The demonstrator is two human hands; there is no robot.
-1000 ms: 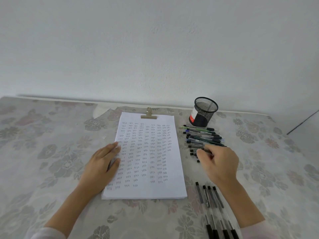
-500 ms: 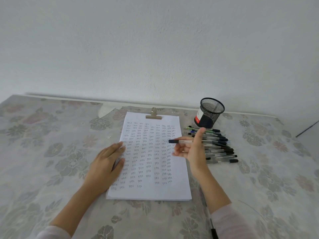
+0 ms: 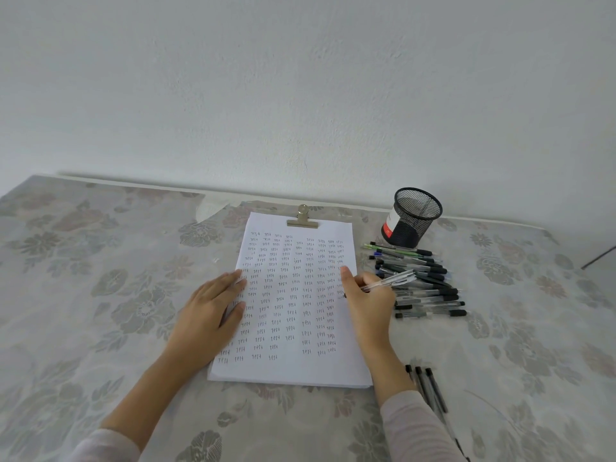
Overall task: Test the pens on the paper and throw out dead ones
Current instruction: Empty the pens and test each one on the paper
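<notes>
Pinching a clear pen [image 3: 390,282], the right hand [image 3: 366,301] has swung its tip down to the paper's [image 3: 293,368] right margin, ready for testing, while the left hand's [image 3: 206,315] flat fingers press its left edge.

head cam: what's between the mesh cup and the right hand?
In the head view, the loose pile of pens lies on the tablecloth between the mesh cup and the right hand, which grips one clear pen.
</notes>
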